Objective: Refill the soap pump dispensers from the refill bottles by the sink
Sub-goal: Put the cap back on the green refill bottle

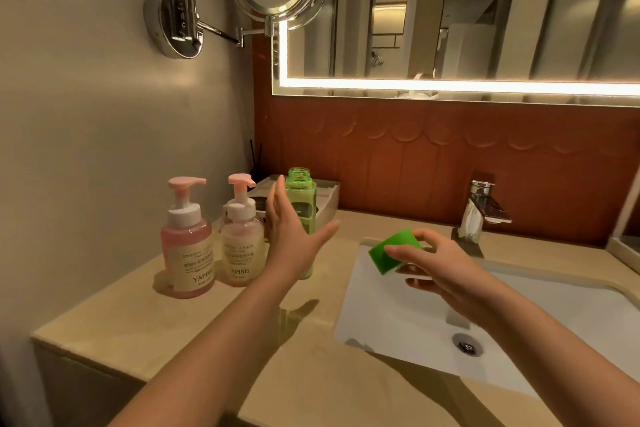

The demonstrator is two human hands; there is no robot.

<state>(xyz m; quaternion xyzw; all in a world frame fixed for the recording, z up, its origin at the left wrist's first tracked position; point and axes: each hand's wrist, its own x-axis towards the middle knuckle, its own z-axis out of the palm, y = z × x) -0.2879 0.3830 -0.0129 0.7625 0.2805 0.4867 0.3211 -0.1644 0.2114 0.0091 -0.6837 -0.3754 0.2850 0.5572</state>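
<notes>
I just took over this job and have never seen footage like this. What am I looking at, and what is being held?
No machine here: a person works with two bare hands, and the single picture comes from a camera worn on their head, looking forward and down. On the beige counter stand a pump dispenser of pink liquid and a pump dispenser of pale liquid, and beside them an uncapped green bottle. The left hand is open, fingers straight, in front of that bottle; I cannot tell whether it touches. The right hand pinches a green cap above the white sink basin.
</notes>
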